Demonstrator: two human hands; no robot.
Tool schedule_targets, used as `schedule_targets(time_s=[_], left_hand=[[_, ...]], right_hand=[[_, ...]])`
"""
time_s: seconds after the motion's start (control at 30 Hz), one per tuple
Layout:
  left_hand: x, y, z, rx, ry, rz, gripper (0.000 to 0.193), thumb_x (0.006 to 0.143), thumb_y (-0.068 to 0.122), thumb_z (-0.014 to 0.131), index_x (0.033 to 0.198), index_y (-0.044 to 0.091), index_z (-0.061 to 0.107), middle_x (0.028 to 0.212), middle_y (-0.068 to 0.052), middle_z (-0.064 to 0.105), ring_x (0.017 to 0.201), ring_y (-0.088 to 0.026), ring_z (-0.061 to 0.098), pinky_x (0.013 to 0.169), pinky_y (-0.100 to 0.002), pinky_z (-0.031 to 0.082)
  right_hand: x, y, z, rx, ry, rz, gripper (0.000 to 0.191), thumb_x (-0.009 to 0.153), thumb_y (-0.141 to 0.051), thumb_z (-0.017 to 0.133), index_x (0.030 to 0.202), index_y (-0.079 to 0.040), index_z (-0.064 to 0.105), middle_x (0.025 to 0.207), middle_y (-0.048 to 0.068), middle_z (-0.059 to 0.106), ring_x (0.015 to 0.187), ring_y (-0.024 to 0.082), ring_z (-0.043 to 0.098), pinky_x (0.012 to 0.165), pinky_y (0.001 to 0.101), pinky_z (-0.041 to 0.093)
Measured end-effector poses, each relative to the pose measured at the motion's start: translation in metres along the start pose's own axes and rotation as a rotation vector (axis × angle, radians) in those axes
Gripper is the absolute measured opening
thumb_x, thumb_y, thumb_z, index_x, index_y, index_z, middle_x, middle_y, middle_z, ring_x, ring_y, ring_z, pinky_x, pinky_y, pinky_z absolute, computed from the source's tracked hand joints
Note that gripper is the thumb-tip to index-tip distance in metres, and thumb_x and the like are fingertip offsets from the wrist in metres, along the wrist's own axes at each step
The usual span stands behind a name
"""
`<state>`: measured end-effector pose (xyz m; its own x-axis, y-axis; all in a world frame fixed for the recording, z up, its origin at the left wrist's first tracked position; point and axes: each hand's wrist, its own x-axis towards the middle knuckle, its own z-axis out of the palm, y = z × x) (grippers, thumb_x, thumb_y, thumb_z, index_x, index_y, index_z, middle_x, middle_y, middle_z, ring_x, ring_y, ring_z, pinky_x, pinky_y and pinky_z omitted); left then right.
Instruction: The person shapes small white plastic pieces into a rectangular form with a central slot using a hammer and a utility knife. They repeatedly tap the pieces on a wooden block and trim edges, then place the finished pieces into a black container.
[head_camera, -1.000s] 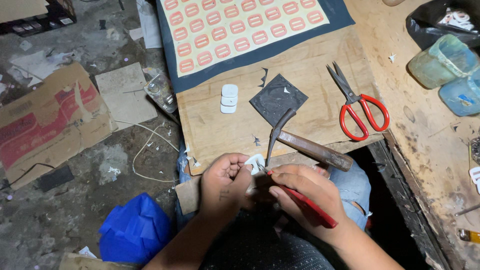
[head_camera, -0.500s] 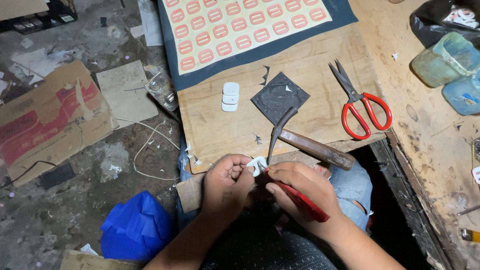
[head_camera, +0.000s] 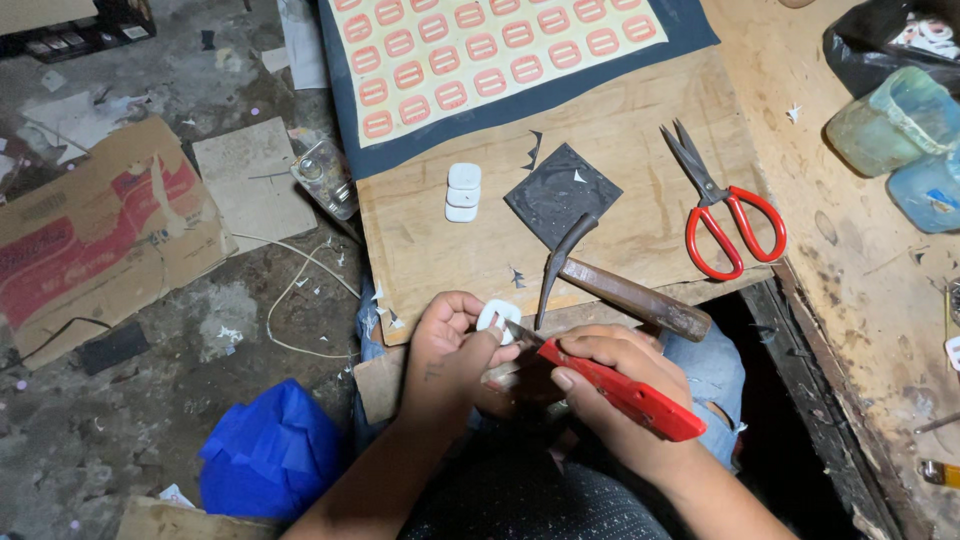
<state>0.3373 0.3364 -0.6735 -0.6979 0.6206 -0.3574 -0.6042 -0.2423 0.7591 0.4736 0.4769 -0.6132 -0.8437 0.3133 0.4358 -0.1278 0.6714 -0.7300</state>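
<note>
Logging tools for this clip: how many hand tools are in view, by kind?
Red utility knife, in the right hand: 1
Red-handled scissors: 1
Hammer: 1
Total: 3

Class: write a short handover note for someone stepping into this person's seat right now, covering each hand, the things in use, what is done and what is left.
Left hand: fingers pinch a small white piece.
Right hand: grips a red utility knife, blade tip at that piece.
On the wooden board: a stack of white pieces, a dark square pad, a hammer, red scissors, and a sheet of red shapes.
Done: some pieces stacked.
Left: the held piece is under the blade.
</note>
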Motion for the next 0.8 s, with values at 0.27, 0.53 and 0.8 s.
schedule_targets(time_s=[0.27, 0.53, 0.8], left_hand=[[0.002, -0.009, -0.008, 0.113, 0.066, 0.057, 0.012, 0.091, -0.002, 0.062, 0.103, 0.0, 0.059, 0.087, -0.01, 0.071, 0.076, -0.011, 0.065, 0.069, -0.022, 0.054], [-0.006, -0.005, 0.002, 0.107, 0.049, -0.027, 0.011, 0.09, -0.003, 0.062, 0.099, -0.001, 0.056, 0.085, -0.012, 0.071, 0.07, -0.011, 0.063, 0.053, -0.022, 0.048], [-0.008, -0.006, 0.007, 0.075, 0.007, 0.026, 0.013, 0.087, -0.008, 0.058, 0.098, -0.003, 0.054, 0.087, -0.014, 0.072, 0.074, -0.011, 0.068, 0.064, -0.023, 0.054]], right_hand=[[-0.001, 0.001, 0.001, -0.013, 0.021, 0.008, 0.026, 0.082, -0.009, 0.081, 0.104, -0.003, 0.068, 0.107, 0.01, 0.075, 0.099, 0.025, 0.074, 0.089, 0.033, 0.057], [-0.003, -0.002, 0.006, -0.05, 0.045, -0.025, 0.027, 0.084, -0.008, 0.081, 0.106, -0.003, 0.067, 0.108, 0.012, 0.073, 0.098, 0.024, 0.074, 0.086, 0.0306, 0.059], [-0.004, 0.0, 0.008, -0.055, 0.028, -0.02, 0.029, 0.084, -0.009, 0.081, 0.108, -0.003, 0.067, 0.108, 0.011, 0.073, 0.097, 0.023, 0.075, 0.084, 0.03, 0.059]])
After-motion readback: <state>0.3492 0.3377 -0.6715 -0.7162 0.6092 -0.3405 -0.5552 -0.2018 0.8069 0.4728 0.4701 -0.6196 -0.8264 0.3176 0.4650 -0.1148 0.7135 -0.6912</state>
